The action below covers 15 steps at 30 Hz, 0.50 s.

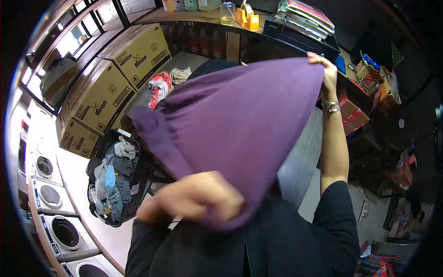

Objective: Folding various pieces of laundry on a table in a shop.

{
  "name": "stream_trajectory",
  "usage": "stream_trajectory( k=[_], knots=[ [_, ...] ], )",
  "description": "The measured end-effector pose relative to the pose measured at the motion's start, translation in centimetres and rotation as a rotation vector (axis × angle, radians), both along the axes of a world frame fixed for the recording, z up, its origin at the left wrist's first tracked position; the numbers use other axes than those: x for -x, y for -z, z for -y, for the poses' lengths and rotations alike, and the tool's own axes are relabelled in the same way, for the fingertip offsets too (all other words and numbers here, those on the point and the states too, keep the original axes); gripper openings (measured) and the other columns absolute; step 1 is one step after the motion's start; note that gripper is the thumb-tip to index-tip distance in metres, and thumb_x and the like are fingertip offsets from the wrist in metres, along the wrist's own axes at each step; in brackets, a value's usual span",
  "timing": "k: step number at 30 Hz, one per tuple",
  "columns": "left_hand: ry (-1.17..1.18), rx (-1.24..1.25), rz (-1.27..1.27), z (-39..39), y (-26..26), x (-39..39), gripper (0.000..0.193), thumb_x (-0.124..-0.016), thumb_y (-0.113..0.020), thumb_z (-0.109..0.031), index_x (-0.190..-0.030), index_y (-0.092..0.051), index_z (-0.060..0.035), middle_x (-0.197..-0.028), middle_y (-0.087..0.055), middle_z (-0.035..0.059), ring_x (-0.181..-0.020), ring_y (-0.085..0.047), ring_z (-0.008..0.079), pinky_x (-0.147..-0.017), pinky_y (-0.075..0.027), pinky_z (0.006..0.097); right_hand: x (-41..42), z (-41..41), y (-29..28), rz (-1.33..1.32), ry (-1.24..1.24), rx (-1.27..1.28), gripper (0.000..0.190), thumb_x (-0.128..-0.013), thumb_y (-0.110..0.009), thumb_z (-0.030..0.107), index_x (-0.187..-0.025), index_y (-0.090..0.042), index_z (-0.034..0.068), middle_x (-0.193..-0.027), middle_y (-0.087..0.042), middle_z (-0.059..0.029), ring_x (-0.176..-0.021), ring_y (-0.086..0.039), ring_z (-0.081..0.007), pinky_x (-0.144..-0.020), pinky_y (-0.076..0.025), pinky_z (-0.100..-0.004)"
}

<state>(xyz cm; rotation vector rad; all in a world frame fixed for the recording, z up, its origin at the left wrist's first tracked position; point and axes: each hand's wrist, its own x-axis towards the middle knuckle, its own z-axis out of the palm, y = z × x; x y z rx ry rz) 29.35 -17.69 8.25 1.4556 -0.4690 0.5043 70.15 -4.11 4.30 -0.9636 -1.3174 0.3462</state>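
Observation:
A purple cloth or garment [235, 114] is spread in the air before me, hiding much of the grey table [301, 166] beneath. My right hand [325, 69] pinches its upper right corner with the arm stretched out. Close to my chest, my left hand [204, 194] is blurred and closed around the cloth's lower edge. A darker fold of the fabric hangs off to the left. Beyond the cloth lie a red and white cloth [160, 86] and a cream cloth [180, 75] on the table's far part.
On the left, a black basket [135, 194] holds crumpled laundry. Rinso cartons [104, 100] are stacked behind it, and front-loading machines [65, 232] line the far left. A back shelf bears an orange tape dispenser [247, 19] and stacked papers [308, 19]. A fan [399, 123] stands at right.

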Motion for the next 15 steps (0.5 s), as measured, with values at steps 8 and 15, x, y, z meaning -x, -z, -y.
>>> stream_trajectory(
  k=[8,15],
  knots=[
    [-0.187,-0.182,-0.451,2.6,15.6,-10.7,0.043,-0.069,-0.071,-0.014,-0.107,-0.054,-0.0023,-0.101,-0.056,0.0110,-0.096,-0.054,0.0223,-0.082,-0.045,0.0348,-4.6,14.1,20.7,-0.618,0.532,0.667,0.019,-0.085,-0.044,0.005,-0.099,-0.058,0.004,-0.068,-0.049,0.0026,-0.053,-0.045,-0.0070,-0.044,-0.035,-0.0204],
    [-1.863,-0.639,-0.998,-13.1,22.7,3.3,0.044,-0.067,-0.064,-0.005,-0.110,-0.052,-0.0037,-0.102,-0.047,0.0238,-0.098,-0.048,0.0365,-0.084,-0.040,0.0433,8.2,25.8,26.8,0.453,1.072,1.174,0.036,-0.077,-0.065,0.033,-0.090,-0.058,0.001,-0.075,-0.058,-0.0147,-0.070,-0.057,-0.0339,-0.068,-0.046,-0.0422]
  ],
)
